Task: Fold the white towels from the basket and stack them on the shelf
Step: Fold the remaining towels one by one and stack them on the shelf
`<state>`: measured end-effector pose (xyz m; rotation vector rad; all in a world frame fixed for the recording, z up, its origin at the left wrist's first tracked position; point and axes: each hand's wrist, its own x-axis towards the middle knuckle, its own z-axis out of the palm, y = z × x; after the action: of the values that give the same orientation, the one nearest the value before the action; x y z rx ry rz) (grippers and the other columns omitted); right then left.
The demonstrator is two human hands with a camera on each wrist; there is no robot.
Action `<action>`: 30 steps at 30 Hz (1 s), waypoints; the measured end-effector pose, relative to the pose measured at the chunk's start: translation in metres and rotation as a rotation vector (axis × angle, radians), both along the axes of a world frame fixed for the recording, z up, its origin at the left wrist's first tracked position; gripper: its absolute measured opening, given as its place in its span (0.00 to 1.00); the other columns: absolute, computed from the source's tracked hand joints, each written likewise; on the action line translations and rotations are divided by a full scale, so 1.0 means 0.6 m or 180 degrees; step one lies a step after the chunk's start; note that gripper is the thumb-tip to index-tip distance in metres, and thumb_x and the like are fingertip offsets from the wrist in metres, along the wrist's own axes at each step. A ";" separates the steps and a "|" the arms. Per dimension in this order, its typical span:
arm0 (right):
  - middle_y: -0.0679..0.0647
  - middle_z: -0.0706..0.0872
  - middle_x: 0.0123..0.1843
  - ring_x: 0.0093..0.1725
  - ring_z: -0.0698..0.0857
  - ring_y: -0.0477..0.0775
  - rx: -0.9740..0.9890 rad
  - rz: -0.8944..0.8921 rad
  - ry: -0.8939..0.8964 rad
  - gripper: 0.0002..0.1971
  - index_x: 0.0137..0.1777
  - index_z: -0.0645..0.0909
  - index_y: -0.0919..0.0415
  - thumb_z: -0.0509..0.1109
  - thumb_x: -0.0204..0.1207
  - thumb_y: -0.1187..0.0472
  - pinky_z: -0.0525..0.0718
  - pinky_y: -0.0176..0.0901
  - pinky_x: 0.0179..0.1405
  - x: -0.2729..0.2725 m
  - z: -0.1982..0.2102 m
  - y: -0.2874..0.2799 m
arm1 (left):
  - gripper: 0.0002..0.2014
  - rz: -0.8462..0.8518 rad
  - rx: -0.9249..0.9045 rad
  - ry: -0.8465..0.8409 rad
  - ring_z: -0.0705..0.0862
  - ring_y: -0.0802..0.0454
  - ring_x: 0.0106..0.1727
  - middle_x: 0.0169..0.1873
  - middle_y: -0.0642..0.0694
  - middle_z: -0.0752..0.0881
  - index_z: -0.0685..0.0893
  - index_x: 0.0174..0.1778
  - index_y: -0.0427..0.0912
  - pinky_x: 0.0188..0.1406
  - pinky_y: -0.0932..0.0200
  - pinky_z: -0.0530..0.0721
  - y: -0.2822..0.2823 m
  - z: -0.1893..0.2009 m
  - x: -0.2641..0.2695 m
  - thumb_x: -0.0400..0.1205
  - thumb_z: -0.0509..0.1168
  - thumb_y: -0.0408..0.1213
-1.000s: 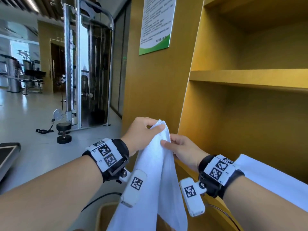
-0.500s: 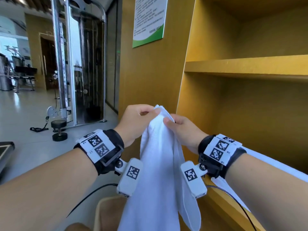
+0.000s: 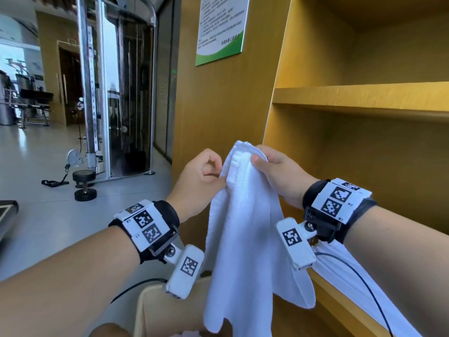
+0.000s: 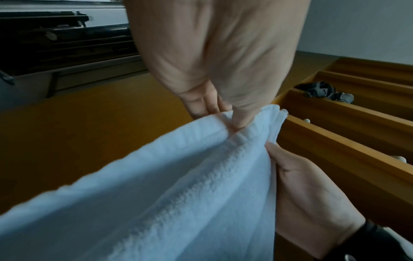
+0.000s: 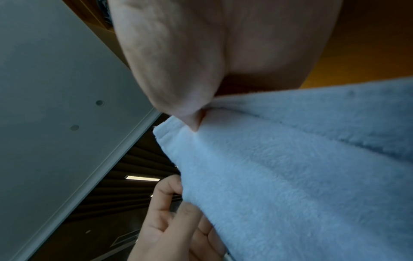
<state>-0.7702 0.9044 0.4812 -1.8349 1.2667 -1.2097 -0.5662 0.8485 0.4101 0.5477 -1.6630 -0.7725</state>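
You have the white towel held up in the air in front of the yellow shelf, its top hem gathered between your two hands and the rest hanging down over the basket at the bottom edge of the head view. Your right hand pinches the bunched top corner, thumb on the near face and fingers behind. Your left hand is curled at the towel's left edge just below; the left wrist view shows its fingertips nipping the hem.

Expect the terry to be soft, light and completely limp: it will sag and twist wherever you do not hold it, and it should not slip from a pinch. The hemmed edge is the firmest part, so take hold there, one corner in each hand, and draw them apart to square the cloth before folding.

Another white cloth already lies on the lower shelf board under your right forearm, near its front edge. The compartment above it looks open and deep. Mind the shelf's left side panel close beside your right hand, and the cable trailing from your wrist across that cloth.
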 end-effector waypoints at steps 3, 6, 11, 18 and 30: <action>0.60 0.88 0.56 0.52 0.87 0.55 -0.0046 -0.0065 0.0206 0.15 0.69 0.81 0.69 0.59 0.95 0.59 0.85 0.51 0.56 -0.003 0.008 0.001 | 0.11 0.0128 -0.0164 -0.0116 0.83 0.57 0.36 0.34 0.54 0.86 0.85 0.39 0.44 0.38 0.63 0.80 0.013 0.004 -0.013 0.87 0.72 0.41; 0.59 0.85 0.51 0.48 0.85 0.55 -0.0133 -0.0135 0.0432 0.15 0.65 0.79 0.72 0.59 0.95 0.59 0.83 0.49 0.51 -0.006 0.014 -0.001 | 0.39 -0.0074 0.0307 -0.0250 0.77 0.51 0.38 0.34 0.38 0.82 0.83 0.43 0.26 0.41 0.56 0.73 0.021 0.010 -0.020 0.83 0.60 0.68; 0.58 0.82 0.47 0.46 0.80 0.55 -0.0331 -0.0276 0.0553 0.14 0.59 0.78 0.72 0.60 0.94 0.60 0.77 0.50 0.49 -0.012 0.021 -0.009 | 0.28 -0.0377 0.0163 -0.0880 0.78 0.51 0.32 0.31 0.46 0.83 0.86 0.36 0.29 0.36 0.59 0.73 0.023 -0.008 -0.023 0.89 0.69 0.53; 0.56 0.74 0.44 0.44 0.72 0.56 -0.0471 -0.0508 0.0547 0.11 0.46 0.73 0.56 0.59 0.92 0.60 0.69 0.51 0.48 -0.016 0.036 -0.021 | 0.32 -0.0509 0.0574 -0.1701 0.78 0.49 0.48 0.47 0.44 0.80 0.85 0.42 0.40 0.62 0.34 0.85 0.020 -0.072 -0.022 0.72 0.72 0.71; 0.56 0.75 0.47 0.46 0.73 0.55 -0.0658 -0.0675 0.0456 0.08 0.52 0.77 0.56 0.58 0.91 0.61 0.71 0.49 0.50 -0.022 0.045 -0.056 | 0.30 -0.0483 0.1000 -0.2118 0.85 0.47 0.48 0.46 0.41 0.85 0.84 0.46 0.45 0.69 0.28 0.81 0.005 -0.197 -0.021 0.70 0.71 0.72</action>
<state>-0.7831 0.8707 0.5083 -2.0040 1.4945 -1.3874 -0.5786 0.8516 0.2921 0.9847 -2.2241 -1.0445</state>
